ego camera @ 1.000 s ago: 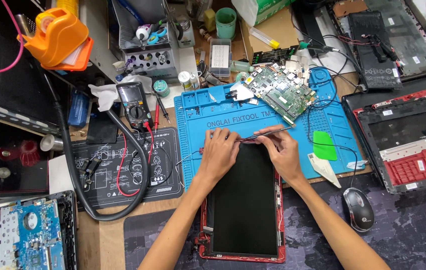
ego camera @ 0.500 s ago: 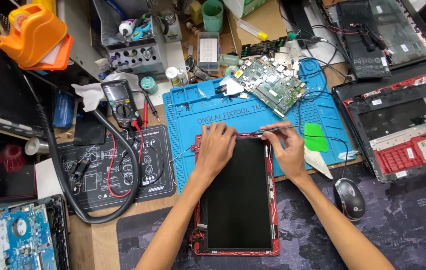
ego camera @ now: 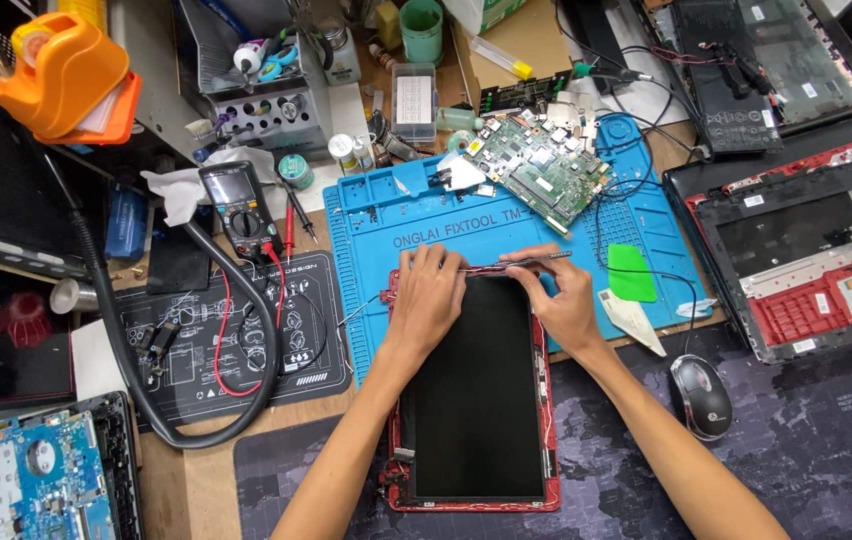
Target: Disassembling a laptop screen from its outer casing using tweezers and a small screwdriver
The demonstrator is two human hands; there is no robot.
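**Hands at the top edge of a laptop screen**

Cluttered with parts and tools, our bench (ego camera: pixel 196 470) carries a blue mat (ego camera: pixel 386 230) at its middle. From the head view we see a laptop screen (ego camera: pixel 471 390), dark panel in a red frame, lying flat with its top edge on the mat and its lower part on a dark desk pad (ego camera: pixel 826 450).

Our left hand (ego camera: pixel 426 300) rests on the screen's upper left corner, fingers spread and pressing on the frame, grasping nothing. Our right hand (ego camera: pixel 564 300) sits at the upper right corner and pinches a thin dark tool (ego camera: pixel 516 264), which lies along the top edge of the screen and reaches toward the left hand's fingertips.

Behind the hands, a green circuit board (ego camera: pixel 538 180) lies on the mat. A green pick (ego camera: pixel 631 272) lies just right of our right hand. A mouse (ego camera: pixel 701 395) sits on the pad, near the right forearm. A multimeter (ego camera: pixel 239 208) with red leads lies left of the mat, and an opened red laptop base (ego camera: pixel 806 250) stands at the right.
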